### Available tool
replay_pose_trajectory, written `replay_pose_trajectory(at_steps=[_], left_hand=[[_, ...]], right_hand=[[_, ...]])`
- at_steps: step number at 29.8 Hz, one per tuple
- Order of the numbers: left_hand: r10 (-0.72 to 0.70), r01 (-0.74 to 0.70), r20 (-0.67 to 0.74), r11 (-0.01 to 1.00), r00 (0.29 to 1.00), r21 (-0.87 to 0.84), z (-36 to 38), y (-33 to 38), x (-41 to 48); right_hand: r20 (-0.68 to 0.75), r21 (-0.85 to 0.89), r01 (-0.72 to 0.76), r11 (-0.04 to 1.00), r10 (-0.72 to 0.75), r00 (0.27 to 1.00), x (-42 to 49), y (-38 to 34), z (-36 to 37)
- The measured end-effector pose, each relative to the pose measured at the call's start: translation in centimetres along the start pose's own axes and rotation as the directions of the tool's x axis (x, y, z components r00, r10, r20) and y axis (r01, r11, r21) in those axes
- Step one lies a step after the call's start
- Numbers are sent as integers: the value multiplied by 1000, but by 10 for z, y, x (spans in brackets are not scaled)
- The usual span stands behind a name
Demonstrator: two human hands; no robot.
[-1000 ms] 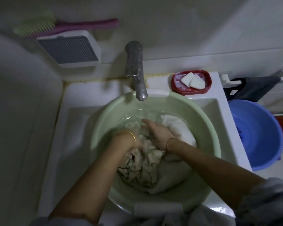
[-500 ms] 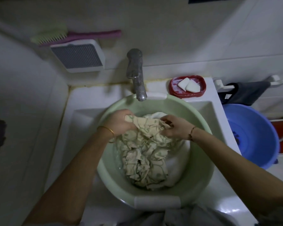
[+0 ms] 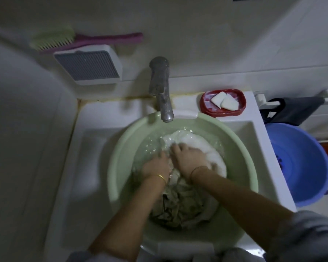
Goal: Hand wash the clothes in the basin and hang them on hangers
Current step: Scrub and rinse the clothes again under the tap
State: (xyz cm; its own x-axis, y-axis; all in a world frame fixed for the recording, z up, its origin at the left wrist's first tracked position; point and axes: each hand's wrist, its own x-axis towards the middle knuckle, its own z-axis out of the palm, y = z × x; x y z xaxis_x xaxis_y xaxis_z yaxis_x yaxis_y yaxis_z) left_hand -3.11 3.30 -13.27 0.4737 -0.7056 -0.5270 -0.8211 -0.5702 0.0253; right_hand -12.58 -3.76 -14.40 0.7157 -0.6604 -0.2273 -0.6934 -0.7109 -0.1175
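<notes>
Nearest the camera, a crumpled beige patterned cloth (image 3: 178, 207) sits bunched up in the near half of the round pale green plastic basin (image 3: 119, 167), which is parked in the white sink (image 3: 95, 118). Both hands are pushed down on the laundry just past it: the left hand (image 3: 156, 167) with fingers spread in the water, the right hand (image 3: 189, 157) flat and open on a puffy white cloth (image 3: 214, 154). Neither is gripping anything. Further back there's the metal tap (image 3: 160, 87), and to the far right a red soap dish (image 3: 223, 104).
</notes>
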Motion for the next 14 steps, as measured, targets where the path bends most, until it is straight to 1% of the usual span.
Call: replay_pose_trajectory(at_steps=[2, 4, 5, 6, 7, 8, 9, 10, 11, 12, 13, 14], left_hand=[[-29, 16, 128, 994, 991, 105, 17, 2, -2], [-34, -2, 189, 982, 981, 187, 20, 2, -2], [-40, -2, 203, 980, 978, 200, 19, 1, -1], [-56, 19, 197, 983, 979, 181, 16, 0, 0], [-74, 48, 191, 989, 979, 138, 14, -1, 1], [-92, 79, 187, 994, 978, 78, 13, -2, 1], [-101, 96, 189, 995, 977, 36, 12, -3, 0], [-107, 105, 192, 994, 976, 18, 11, -4, -1], [-113, 113, 197, 994, 974, 13, 8, -4, -3], [-108, 107, 189, 994, 976, 16, 4, -4, -3], [-88, 84, 163, 996, 983, 29, -1, -5, -4], [-54, 50, 120, 998, 991, 38, -6, -7, -4]], right_hand=[[160, -175, 120, 977, -92, 983, -5, -8, 23], [349, -149, 154, 977, -94, 932, -4, -4, 42], [418, -64, 126, 990, -88, 904, 1, 5, 62], [350, 112, 66, 991, -102, 931, 7, 13, 76], [215, 283, 21, 959, -85, 973, 14, 24, 70], [222, 345, 4, 939, -86, 971, 12, 27, 48], [182, 335, 198, 921, -270, 946, 2, 23, 22], [-6, 390, 388, 835, -419, 908, 9, 23, 4], [-60, 315, 450, 836, -456, 888, 11, 23, -15], [78, 173, 418, 892, -436, 897, 8, 13, -16], [151, 124, 244, 962, -261, 954, 6, 12, -12], [226, 61, 108, 992, -119, 967, 6, 14, -11]])
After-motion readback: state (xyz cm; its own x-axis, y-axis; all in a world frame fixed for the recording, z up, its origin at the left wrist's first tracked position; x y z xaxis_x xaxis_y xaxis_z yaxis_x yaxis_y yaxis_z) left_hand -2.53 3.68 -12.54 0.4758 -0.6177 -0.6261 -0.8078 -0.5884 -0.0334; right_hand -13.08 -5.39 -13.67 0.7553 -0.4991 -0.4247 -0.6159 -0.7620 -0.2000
